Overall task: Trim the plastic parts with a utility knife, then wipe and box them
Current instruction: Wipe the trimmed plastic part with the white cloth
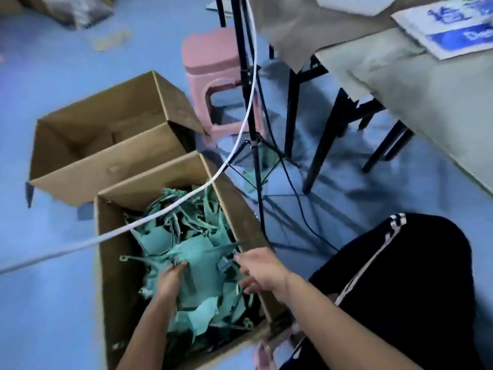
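Two hands were down in the near cardboard box [114,263], which sat on the blue floor and was heaped with green plastic parts [192,252]. The left hand [170,283] lay on the heap with its fingers pushed in among the pieces; whether they clamped anything could not be told. The right hand [260,272] was at the box's right wall, fingers loosely spread and partly curled; a thin green strip ran just above it, but a grip on it could not be confirmed. A white cable [248,108] crossed over the box. A second, open carton [88,166] stood just behind, seemingly without parts. No utility knife was visible.

Judgement: the step was picking a part out for trimming. The pieces looked tangled by their thin sprue strips, so it was best to pin the heap with one hand and lift a single piece free with the other, slowly, keeping clear of the cable.
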